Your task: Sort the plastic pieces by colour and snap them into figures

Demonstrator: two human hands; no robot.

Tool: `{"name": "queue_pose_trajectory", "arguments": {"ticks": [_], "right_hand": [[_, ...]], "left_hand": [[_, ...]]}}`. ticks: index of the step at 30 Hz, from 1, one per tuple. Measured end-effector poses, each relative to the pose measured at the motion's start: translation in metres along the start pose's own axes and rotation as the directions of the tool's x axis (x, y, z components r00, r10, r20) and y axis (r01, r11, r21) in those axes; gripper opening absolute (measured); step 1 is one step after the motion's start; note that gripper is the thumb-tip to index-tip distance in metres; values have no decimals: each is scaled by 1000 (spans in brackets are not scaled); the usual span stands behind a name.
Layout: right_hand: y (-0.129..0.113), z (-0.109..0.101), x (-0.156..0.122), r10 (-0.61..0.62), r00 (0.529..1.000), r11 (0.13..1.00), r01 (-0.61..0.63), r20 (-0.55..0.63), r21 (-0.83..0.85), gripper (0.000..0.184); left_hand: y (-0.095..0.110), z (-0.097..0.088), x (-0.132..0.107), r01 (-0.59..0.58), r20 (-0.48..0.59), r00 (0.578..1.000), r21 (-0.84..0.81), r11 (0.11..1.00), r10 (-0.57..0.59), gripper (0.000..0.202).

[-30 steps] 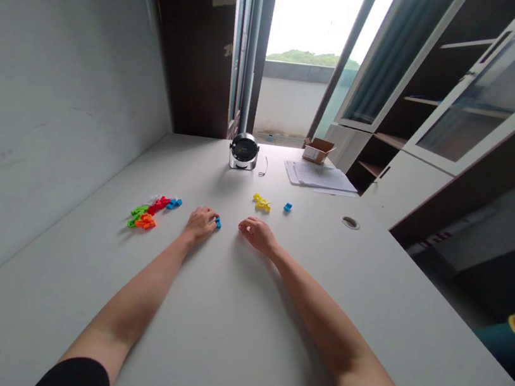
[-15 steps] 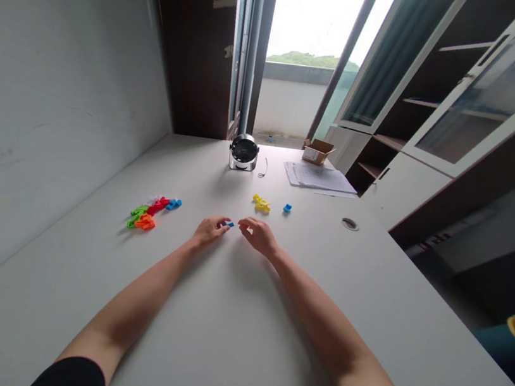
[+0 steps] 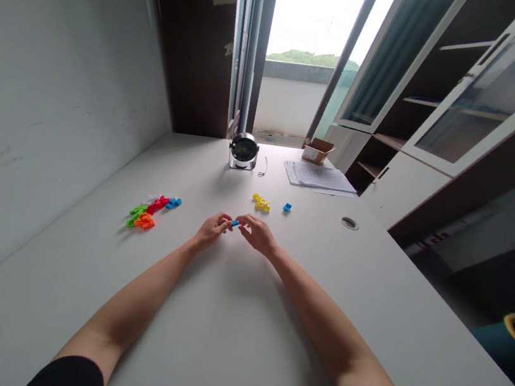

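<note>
A small blue plastic piece (image 3: 234, 224) is between my two hands, over the middle of the white table (image 3: 240, 318). My left hand (image 3: 212, 228) pinches its left end between thumb and fingers. The fingertips of my right hand (image 3: 256, 232) close on its right end. Its exact shape is too small to make out. Just beyond my right hand lie several yellow plastic pieces (image 3: 261, 204), with a lone blue piece (image 3: 287, 207) to their right. To the left is a cluster of white, red (image 3: 158, 205), blue (image 3: 173, 203), green (image 3: 133, 220) and orange pieces (image 3: 145, 221).
A round black device on a metal stand (image 3: 243, 151) stands at the back, beside a short thin cord (image 3: 265, 167). Farther right are paper sheets (image 3: 321, 177) and an open cardboard box (image 3: 317, 151). A round cable hole (image 3: 349, 223) is in the tabletop. A wall (image 3: 56, 126) borders the left side.
My hands have come closer together. The right fingertips, apart from the blue piece before, now meet its right end. The pieces on the table have not moved.
</note>
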State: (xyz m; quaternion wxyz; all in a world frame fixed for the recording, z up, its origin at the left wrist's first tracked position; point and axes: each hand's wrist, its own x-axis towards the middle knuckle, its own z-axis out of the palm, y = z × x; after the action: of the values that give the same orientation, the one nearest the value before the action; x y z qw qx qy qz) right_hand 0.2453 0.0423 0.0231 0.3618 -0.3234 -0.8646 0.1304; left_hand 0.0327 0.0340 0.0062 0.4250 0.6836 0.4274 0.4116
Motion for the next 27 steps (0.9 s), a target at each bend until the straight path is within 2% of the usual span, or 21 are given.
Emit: {"name": "queue_pose_trajectory", "arguments": {"ticks": [5,11,18,22,27], "right_hand": [[0,0,1,-23,1000,999,23,17,-37,21],[-1,3,2,-22,1000,1000,22,4,-16,16],[4,4,0,79,997,994,-77,-25,78,19],[5,3,0,129,991,987,-124,-46,99,16],[1,3,1,136,990,984,-130,-45,118,15]], "left_hand": [[-5,2,1,1,-4,1000,-24,1000,-1,39],[-2,3,-3,-9,11,1000,14,1000,9,41],[-6,2,0,0,-78,997,50,999,4,32],[-5,1,-3,-27,-63,997,96,995,33,27],[-2,1,-3,-22,-56,998,65,998,25,24]]}}
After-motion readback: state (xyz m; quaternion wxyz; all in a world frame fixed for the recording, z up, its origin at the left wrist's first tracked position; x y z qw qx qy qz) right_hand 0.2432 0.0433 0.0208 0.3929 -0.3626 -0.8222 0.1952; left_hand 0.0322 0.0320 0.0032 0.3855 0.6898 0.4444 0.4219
